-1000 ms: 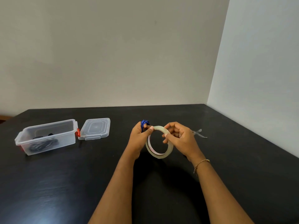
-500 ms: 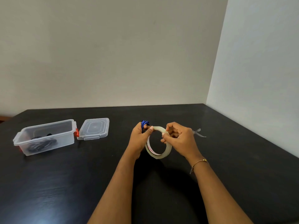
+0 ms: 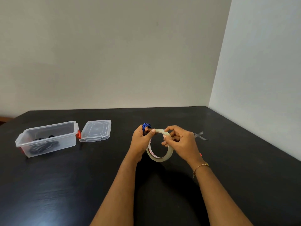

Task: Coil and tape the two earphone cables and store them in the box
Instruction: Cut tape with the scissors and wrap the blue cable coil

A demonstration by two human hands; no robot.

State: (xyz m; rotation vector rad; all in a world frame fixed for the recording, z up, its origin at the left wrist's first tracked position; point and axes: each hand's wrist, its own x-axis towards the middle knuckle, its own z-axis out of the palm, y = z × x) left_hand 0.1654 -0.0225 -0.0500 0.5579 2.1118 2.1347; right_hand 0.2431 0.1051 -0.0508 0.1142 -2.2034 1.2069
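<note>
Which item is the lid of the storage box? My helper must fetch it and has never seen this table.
On the black table, look far left for the clear plastic box with red clips. The lid lies flat just right of it, touching its clip: a shallow, clear rounded rectangle, empty, unlike the deeper box with a black cable inside.

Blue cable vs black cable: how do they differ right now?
The blue cable is gripped in the left hand above the table; the black cable lies in the clear box. Blue is mostly hidden by fingers; black shows through the wall. Both look bundled.
</note>
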